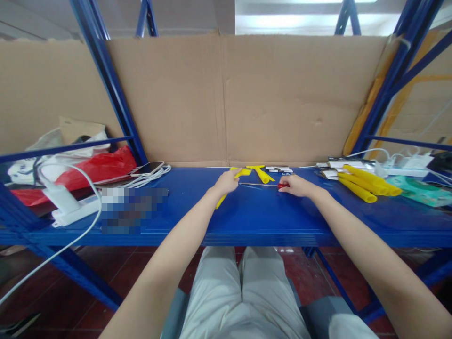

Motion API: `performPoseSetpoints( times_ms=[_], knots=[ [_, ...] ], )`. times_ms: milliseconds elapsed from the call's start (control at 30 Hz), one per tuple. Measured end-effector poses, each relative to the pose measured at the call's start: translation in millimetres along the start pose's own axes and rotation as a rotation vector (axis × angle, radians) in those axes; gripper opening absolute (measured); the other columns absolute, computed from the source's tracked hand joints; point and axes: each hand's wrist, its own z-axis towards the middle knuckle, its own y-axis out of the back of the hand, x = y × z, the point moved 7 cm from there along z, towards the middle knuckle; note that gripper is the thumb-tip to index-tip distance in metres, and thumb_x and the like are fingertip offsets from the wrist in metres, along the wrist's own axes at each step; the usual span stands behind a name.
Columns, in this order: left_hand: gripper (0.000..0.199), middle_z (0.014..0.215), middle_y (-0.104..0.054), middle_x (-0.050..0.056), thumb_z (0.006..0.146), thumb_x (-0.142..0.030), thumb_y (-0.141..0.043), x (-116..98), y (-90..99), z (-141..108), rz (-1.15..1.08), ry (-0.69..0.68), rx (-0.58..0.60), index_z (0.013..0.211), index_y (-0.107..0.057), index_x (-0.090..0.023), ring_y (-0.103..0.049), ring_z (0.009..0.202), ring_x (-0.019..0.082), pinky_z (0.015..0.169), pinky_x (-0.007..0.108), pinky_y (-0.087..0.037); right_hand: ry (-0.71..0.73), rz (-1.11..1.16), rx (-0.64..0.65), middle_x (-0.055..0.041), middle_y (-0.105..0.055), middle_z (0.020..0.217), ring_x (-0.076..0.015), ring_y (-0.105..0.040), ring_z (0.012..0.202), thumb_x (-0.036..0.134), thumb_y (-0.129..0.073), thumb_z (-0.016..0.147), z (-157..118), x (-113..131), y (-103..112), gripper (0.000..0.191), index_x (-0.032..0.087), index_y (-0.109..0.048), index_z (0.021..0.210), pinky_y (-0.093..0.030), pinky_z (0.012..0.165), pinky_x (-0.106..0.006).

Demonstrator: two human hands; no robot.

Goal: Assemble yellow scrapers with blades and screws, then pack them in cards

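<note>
Your curled right hand (294, 185) is gripping a probably light, stiff screwdriver (259, 184) by its handle (282, 186), tip toward nine o'clock, your left hand (227, 183) clasping a yellow piece (243, 173).

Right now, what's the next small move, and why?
I'd probably angle the red-handled tool slightly away from the left hand: the right hand holds it, its thin shaft points toward the left hand, and that hand holds a yellow piece.
</note>
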Motion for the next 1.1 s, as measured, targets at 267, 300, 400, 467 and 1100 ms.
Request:
performPoseSetpoints(
  times_ms=[267, 300, 400, 467, 1100],
  knots=[
    [0.048, 0.107, -0.058, 0.009, 0.087, -0.013, -0.043, -17, -11.8, -5, 0.449, -0.37, 0.044, 0.131, -0.052, -0.028, -0.058, 0.099, 0.021, 0.089, 0.029, -0.041, -0.045, -0.008, 0.043, -0.0082, -0.07, 0.087, -0.0198, -0.063, 0.079, 0.014, -0.054, 0.076, 0, -3, -2, 0.012, 0.018, -0.064, 0.08, -0.047, 0.072, -0.028],
    [0.048, 0.106, -0.058, 0.009, 0.087, -0.012, -0.042, -18, -12.4, -5, 0.452, -0.374, 0.037, 0.131, -0.052, -0.027, -0.058, 0.098, 0.02, 0.089, 0.029, -0.042, -0.042, -0.007, 0.049, -0.0086, -0.07, 0.088, -0.0201, -0.063, 0.081, 0.014, -0.053, 0.077, 0, -3, -2, 0.014, 0.018, -0.065, 0.082, -0.047, 0.074, -0.028],
    [0.049, 0.104, -0.058, 0.009, 0.087, -0.011, -0.041, -23, -14.0, -6, 0.468, -0.397, 0.015, 0.132, -0.051, -0.026, -0.058, 0.096, 0.02, 0.087, 0.029, -0.042, -0.032, -0.005, 0.029, -0.01, -0.07, 0.093, -0.0208, -0.063, 0.085, 0.015, -0.049, 0.08, 2, -3, 0, 0.019, 0.016, -0.067, 0.085, -0.047, 0.078, -0.029],
    [0.049, 0.103, -0.058, 0.01, 0.087, -0.01, -0.04, -26, -15.7, -7, 0.475, -0.416, 0.007, 0.132, -0.051, -0.024, -0.058, 0.096, 0.02, 0.087, 0.029, -0.042, -0.025, -0.002, -0.014, -0.0102, -0.07, 0.095, -0.0208, -0.063, 0.087, 0.014, -0.046, 0.081, 2, -4, 3, 0.022, 0.016, -0.068, 0.086, -0.047, 0.08, -0.029],
    [0.037, 0.106, -0.067, 0.007, 0.085, -0.022, -0.055, -28, -25.1, -6, 0.404, -0.437, 0.025, 0.121, -0.061, -0.026, -0.063, 0.092, 0.019, 0.083, 0.028, -0.046, -0.216, -0.144, -0.095, -0.0122, -0.064, 0.116, -0.0222, -0.059, 0.108, 0.014, -0.038, 0.086, -1, -22, 15, 0.033, 0.015, -0.064, 0.106, -0.043, 0.091, -0.03]
  ],
)
